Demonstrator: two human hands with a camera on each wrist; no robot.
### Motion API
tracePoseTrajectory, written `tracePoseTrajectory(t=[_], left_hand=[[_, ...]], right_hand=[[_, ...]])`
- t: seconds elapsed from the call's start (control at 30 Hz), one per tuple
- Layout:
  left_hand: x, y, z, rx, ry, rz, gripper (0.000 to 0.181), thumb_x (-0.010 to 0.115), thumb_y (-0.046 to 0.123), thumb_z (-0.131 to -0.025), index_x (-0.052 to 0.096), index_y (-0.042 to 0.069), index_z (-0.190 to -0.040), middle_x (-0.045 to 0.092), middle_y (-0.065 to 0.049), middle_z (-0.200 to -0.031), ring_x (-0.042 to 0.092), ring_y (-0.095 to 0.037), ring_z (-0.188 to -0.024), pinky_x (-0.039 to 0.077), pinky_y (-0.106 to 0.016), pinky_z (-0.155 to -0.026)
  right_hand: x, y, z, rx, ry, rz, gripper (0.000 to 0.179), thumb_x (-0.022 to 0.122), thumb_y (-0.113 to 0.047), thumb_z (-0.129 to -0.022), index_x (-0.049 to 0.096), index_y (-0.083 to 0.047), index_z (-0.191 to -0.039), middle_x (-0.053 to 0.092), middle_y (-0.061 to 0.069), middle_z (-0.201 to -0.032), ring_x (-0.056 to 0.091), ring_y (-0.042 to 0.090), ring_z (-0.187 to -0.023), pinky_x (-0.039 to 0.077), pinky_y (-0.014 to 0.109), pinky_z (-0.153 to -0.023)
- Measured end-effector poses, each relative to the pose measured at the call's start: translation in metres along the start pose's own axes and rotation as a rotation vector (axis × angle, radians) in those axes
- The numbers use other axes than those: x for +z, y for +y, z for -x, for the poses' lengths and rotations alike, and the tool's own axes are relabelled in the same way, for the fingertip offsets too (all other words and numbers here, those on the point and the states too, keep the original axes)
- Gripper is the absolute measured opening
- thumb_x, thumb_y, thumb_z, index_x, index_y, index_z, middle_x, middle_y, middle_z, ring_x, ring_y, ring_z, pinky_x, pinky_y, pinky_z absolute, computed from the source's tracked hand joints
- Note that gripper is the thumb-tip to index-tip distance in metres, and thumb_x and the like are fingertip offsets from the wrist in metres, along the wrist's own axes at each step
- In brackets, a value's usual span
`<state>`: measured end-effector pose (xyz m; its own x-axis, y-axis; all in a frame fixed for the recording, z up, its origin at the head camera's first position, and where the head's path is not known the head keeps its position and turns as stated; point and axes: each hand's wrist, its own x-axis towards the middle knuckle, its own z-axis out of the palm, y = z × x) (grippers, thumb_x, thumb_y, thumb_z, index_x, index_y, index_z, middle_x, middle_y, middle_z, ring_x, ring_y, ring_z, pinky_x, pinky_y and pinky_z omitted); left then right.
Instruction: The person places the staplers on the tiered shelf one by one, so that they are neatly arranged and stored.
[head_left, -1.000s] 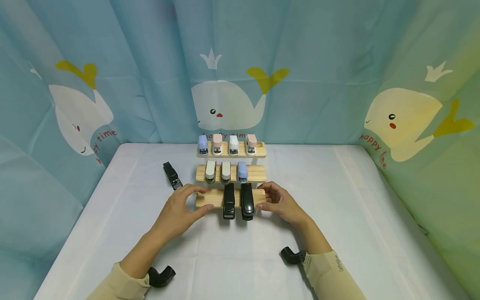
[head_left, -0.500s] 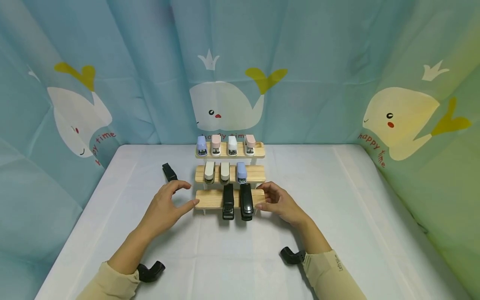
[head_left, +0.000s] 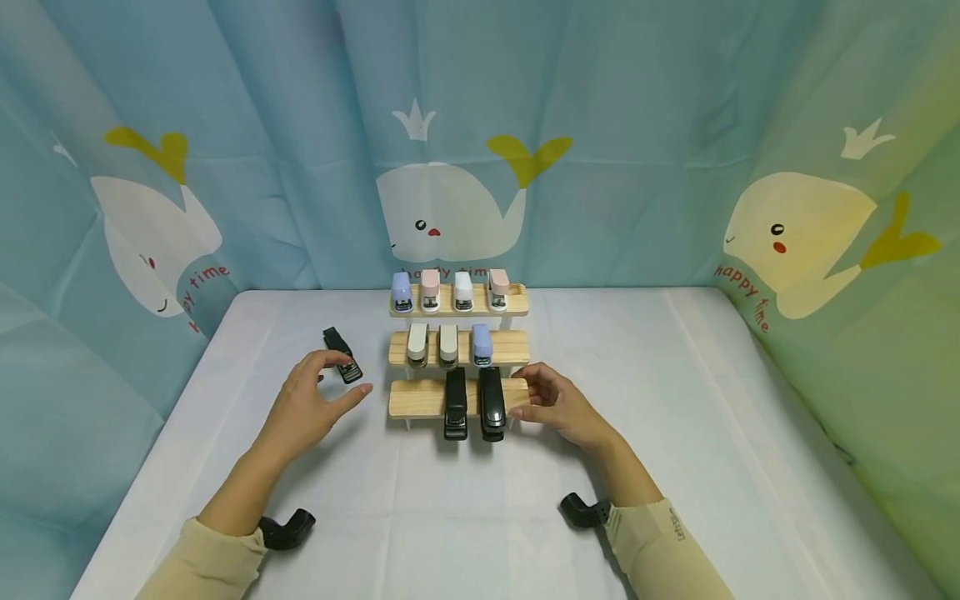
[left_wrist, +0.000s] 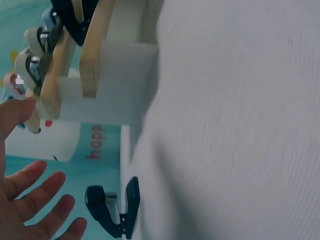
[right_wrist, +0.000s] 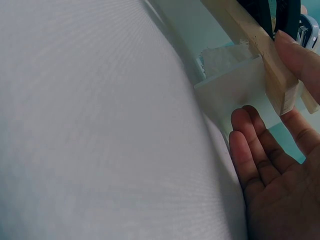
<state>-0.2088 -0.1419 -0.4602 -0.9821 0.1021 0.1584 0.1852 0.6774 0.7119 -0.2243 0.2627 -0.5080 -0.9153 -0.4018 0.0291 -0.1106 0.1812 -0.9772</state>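
A three-tier wooden display rack (head_left: 408,400) stands mid-table, with two black staplers (head_left: 456,408) on its lowest tier. My right hand (head_left: 570,412) holds the right end of that tier. In the right wrist view its thumb (right_wrist: 295,57) lies on the wooden edge, while the other fingers reach behind and below, near the white support (right_wrist: 240,80). To the left of the rack my left hand (head_left: 300,412) hovers with fingers spread and thumb apart, holding nothing. Just beyond its fingertips another black stapler (head_left: 339,343) lies on the table, seen side-on (left_wrist: 102,207) in the left wrist view.
On the middle tier sit two cream mini staplers (head_left: 448,343) and a blue one (head_left: 482,343). The top tier carries several small staplers (head_left: 430,290) in blue, pink and white. A white cloth (head_left: 637,358) covers the table; a whale-print curtain (head_left: 637,208) hangs behind.
My left hand has come off the rack's left end and moved left toward the loose black stapler. The right hand keeps its place on the rack.
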Motion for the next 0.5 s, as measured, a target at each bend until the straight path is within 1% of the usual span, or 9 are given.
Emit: tracePoseTrajectory(t=[0.2,0.5], left_hand=[[-0.006,-0.008,-0.005,-0.039,0.015,0.010,0.064,0.077,0.047,-0.092,0.054,0.006,-0.136,0.057,-0.017,-0.139,0.049,-0.037,-0.135,0.041,-0.054,-0.111],[-0.009,-0.022,-0.013,-0.083,0.016,0.010,0.067,0.077,0.042,-0.093,0.049,0.002,-0.139,0.054,-0.020,-0.142,0.048,-0.040,-0.137,0.042,-0.057,-0.110]], right_hand=[[0.000,0.001,0.000,-0.001,-0.003,-0.007,0.052,0.081,-0.009,-0.088,0.055,0.001,-0.131,0.060,0.015,-0.119,0.061,0.021,-0.099,0.052,0.027,-0.085],[0.000,0.003,-0.001,-0.015,-0.005,-0.018,0.051,0.080,-0.005,-0.087,0.055,0.002,-0.131,0.060,0.016,-0.119,0.062,0.021,-0.100,0.053,0.028,-0.085]])
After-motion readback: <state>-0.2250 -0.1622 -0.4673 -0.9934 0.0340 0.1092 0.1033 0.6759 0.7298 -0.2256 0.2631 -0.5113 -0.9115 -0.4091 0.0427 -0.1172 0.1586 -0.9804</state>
